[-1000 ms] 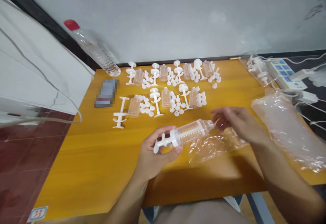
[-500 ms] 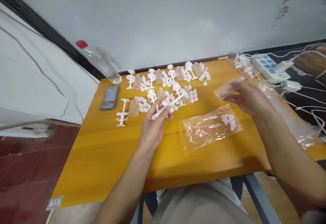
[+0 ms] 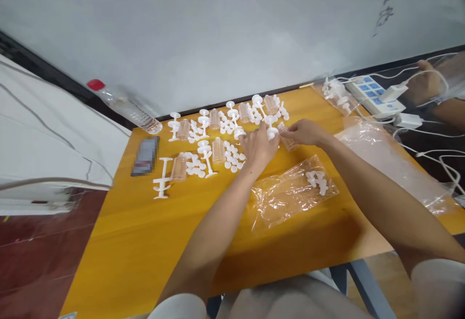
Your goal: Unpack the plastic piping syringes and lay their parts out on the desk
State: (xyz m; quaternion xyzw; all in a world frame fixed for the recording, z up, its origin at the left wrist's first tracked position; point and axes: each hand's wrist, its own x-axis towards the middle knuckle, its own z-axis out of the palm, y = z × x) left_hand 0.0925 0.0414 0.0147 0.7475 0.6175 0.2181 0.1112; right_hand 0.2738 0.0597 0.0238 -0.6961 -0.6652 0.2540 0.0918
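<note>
My left hand (image 3: 259,148) reaches into the rows of white parts, its fingers closed around a white plastic stem with round discs (image 3: 271,124). Another white disc-ended piece (image 3: 239,132) shows just left of that hand, partly covered by it. Close by on the right, my right hand (image 3: 305,132) grips a clear plastic cup (image 3: 289,143) low over the table. Several similar sets lie around, such as a clear ribbed cup (image 3: 218,150), a white stem piece (image 3: 206,157) and small white knobs (image 3: 234,157).
A clear bag (image 3: 286,198) with white pieces inside lies nearest me. A phone (image 3: 145,156) and a red-capped bottle (image 3: 127,108) are at left. At right are a power strip (image 3: 374,96), cables and plastic film (image 3: 378,159). Another person's hand (image 3: 425,86) is beyond.
My left hand has moved forward and right with the white stem piece, into the rows. My right hand has brought the clear cup leftward beside it. The view has shifted slightly.
</note>
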